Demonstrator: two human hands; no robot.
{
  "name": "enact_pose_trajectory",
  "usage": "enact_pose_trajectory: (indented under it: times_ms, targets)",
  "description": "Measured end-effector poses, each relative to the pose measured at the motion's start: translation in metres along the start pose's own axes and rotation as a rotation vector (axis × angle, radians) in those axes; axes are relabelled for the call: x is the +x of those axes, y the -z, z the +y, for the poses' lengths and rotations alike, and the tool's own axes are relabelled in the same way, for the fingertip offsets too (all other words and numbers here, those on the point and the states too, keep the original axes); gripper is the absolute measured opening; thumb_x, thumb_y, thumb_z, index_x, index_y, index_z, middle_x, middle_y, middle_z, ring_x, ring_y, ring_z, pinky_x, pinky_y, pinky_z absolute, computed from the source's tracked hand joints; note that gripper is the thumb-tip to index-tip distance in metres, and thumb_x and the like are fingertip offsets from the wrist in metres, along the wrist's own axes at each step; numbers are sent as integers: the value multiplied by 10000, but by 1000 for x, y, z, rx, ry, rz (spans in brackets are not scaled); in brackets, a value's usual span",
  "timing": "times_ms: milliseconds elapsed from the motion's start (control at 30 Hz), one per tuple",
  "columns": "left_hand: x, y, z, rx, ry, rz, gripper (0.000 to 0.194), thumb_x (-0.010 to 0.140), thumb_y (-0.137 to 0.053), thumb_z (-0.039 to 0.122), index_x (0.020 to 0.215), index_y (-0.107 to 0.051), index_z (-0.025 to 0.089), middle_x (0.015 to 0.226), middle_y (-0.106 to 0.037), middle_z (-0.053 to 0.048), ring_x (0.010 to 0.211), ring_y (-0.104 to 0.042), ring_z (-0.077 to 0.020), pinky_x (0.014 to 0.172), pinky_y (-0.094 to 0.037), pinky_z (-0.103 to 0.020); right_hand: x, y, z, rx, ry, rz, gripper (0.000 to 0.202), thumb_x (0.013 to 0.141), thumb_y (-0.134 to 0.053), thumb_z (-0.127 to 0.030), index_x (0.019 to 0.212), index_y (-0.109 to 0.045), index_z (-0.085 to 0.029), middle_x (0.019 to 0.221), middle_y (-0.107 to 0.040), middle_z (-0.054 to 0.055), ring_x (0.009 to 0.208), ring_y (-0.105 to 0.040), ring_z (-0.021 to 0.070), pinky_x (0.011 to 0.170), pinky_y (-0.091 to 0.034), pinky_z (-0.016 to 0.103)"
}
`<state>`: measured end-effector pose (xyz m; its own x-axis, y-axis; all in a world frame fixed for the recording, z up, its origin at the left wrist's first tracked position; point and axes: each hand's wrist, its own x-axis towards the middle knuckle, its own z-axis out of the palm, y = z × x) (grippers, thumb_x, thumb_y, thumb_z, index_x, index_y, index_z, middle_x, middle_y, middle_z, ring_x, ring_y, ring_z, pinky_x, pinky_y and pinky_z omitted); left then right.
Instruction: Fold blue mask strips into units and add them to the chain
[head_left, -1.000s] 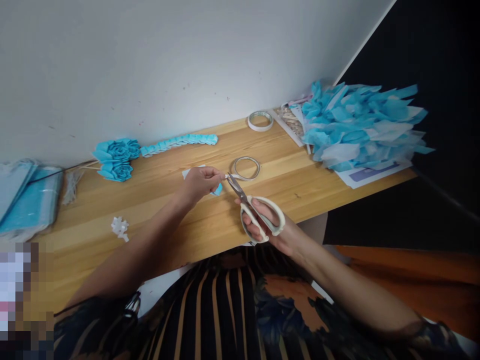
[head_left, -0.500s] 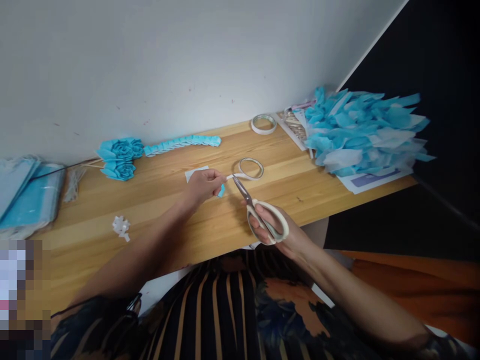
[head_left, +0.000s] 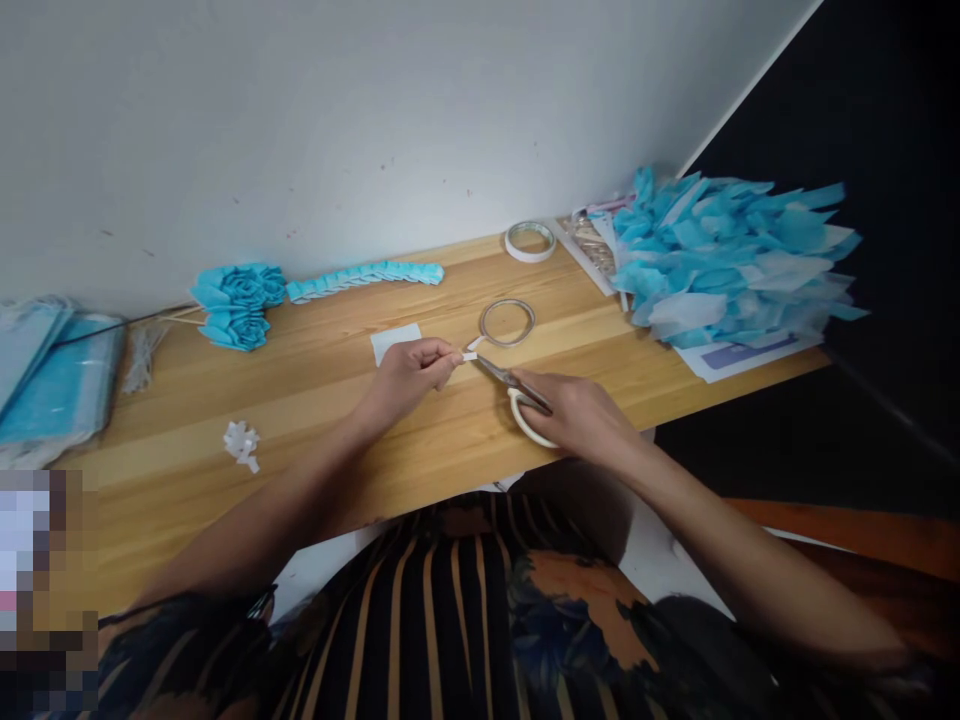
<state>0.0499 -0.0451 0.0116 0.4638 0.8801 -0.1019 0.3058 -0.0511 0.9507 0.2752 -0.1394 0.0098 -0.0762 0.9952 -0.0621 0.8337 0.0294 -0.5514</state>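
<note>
The wooden table (head_left: 315, 370) bears 2 tape rolls (head_left: 529, 256), blue paper flowers (head_left: 240, 287), a pleated blue strip (head_left: 367, 279), white scraps (head_left: 240, 441).

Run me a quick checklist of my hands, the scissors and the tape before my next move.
1. Left hand holding the small white strip: ok, pinched at the fingertips.
2. Right hand holding the scissors: ok, wrapped around the handles.
3. Left fingertips clear of the blades: ok, there is a small gap.
4. Strip cut free of the thin tape ring: cannot tell; the ends are too close together.
5. Second tape roll on the table: ok, farther back, near the wall.
6. Pale sheet fully in view: not ok, the left hand partly hides it.
</note>
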Motion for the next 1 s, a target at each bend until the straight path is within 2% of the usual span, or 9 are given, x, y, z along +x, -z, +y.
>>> enact_pose_trajectory:
  times_ms: [133, 267, 367, 500, 633, 700, 767, 867, 1000]
  targets:
    - [-3, 4, 0, 11, -55, -16, 254, 825, -621, 405, 750, -676, 169, 550, -486, 39, 525, -389, -80, 524, -289, -226, 10, 16, -16, -505, 37, -132, 384, 945, -507, -267, 1284, -686, -235, 961, -771, 132, 769, -688, 258, 595, -335, 307]
    - [-5, 8, 0, 24, -86, -22, 251, 839, -623, 398, 785, -698, 164, 562, -494, 38, 537, -396, -82, 523, -280, -230, 18, 25, -23, -622, 62, -140, 366, 978, -484, -300, 1267, -707, -268, 897, -770, 121, 716, -664, 248, 584, -300, 313]
    - [-4, 12, 0, 18, -116, -9, 242, 844, -620, 385, 776, -693, 164, 553, -493, 37, 530, -395, -83, 519, -283, -234, 20, 32, -17, -551, 87, -102, 374, 965, -508, -270, 1289, -692, -296, 927, -762, 89, 728, -645, 220, 592, -307, 304]
    - [-2, 17, 2, 28, -139, 13, 240, 850, -614, 370, 750, -688, 165, 542, -488, 30, 522, -384, -86, 513, -278, -239, 25, 34, -9, -408, 83, -75, 255, 932, -565, -261, 1077, -774, -251, 896, -743, 84, 752, -630, 214, 619, -343, 305]
    - [-2, 20, 5, 27, -169, 0, 236, 862, -621, 362, 745, -688, 168, 560, -495, 27, 539, -406, -89, 529, -303, -241, 39, 22, -21, 74, 120, 107, 263, 962, -549, -351, 1075, -758, -237, 917, -748, 58, 785, -632, 195, 690, -412, 310]
    - [-4, 22, 6, 21, -174, -6, 220, 860, -626, 353, 761, -695, 168, 564, -500, 29, 542, -409, -89, 535, -312, -240, 49, 14, -31, 327, 130, 112, 254, 929, -596, -395, 1037, -748, -222, 842, -724, 31, 726, -600, 169, 678, -419, 302]
    - [-5, 24, 6, 22, -170, -2, 215, 857, -629, 352, 766, -698, 169, 561, -496, 31, 538, -399, -88, 532, -309, -239, 56, 6, -39, 466, 115, 92, 215, 886, -639, -394, 924, -735, -206, 756, -678, 6, 668, -549, 142, 643, -395, 287]
    - [-6, 27, 3, 20, -168, 8, 227, 855, -631, 363, 761, -698, 168, 564, -490, 30, 539, -391, -88, 526, -300, -238, 61, 0, -45, 534, 87, 75, 181, 846, -662, -366, 803, -700, -194, 721, -642, -5, 647, -504, 120, 626, -364, 276]
    - [-6, 28, -3, 21, -180, -1, 233, 859, -627, 362, 770, -707, 162, 561, -477, 35, 536, -378, -84, 525, -287, -239, 61, -3, -44, 564, 73, 71, 193, 838, -675, -399, 846, -699, -208, 747, -644, -1, 678, -522, 131, 653, -388, 287]
